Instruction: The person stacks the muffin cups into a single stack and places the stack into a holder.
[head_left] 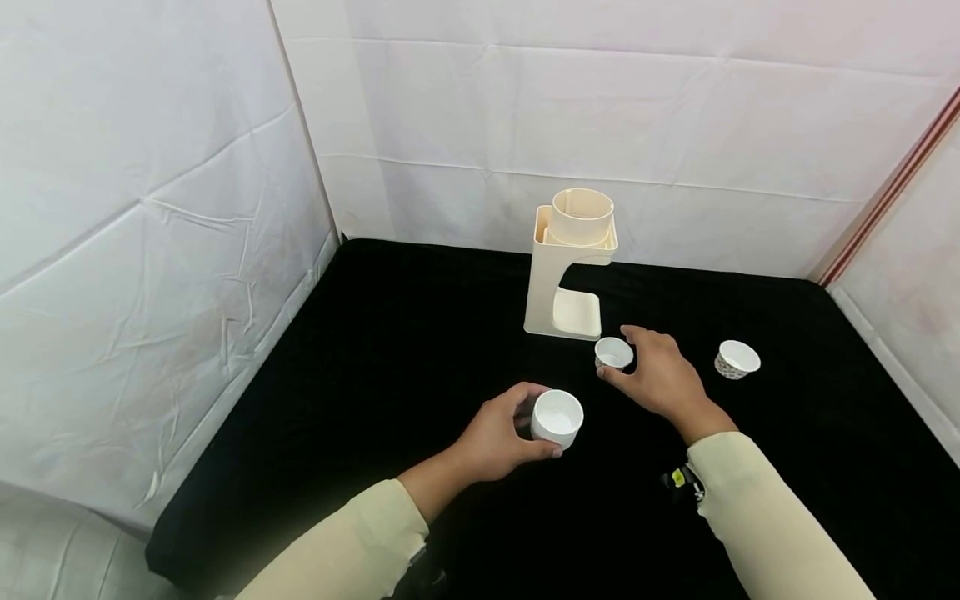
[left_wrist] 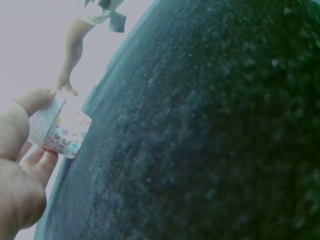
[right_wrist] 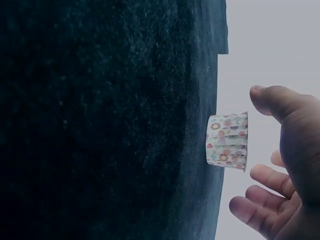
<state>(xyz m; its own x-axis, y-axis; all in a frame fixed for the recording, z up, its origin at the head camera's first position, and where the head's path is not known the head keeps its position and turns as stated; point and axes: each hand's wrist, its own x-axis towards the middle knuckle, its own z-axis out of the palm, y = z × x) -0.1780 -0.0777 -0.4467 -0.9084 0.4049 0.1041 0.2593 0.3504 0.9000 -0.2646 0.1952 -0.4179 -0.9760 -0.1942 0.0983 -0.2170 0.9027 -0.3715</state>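
Note:
My left hand (head_left: 495,435) grips a nested stack of white paper baking cups (head_left: 557,418), thumb on one side and fingers on the other. In the left wrist view the stack (left_wrist: 67,132) shows many close rims and a colourful pattern on the outermost cup. A single patterned paper baking cup (head_left: 613,353) stands upright on the black cloth, before the cream holder. Around it my right hand (head_left: 663,375) is spread, thumb and fingers on either side. In the right wrist view a gap shows between those fingers and the cup (right_wrist: 227,141).
A cream plastic holder (head_left: 542,283) with a round tube (head_left: 582,218) on top and a low tray stands at the back. Another patterned baking cup (head_left: 737,359) sits to the right of my right hand. White cloth walls (head_left: 480,108) border the black-covered table (head_left: 360,350).

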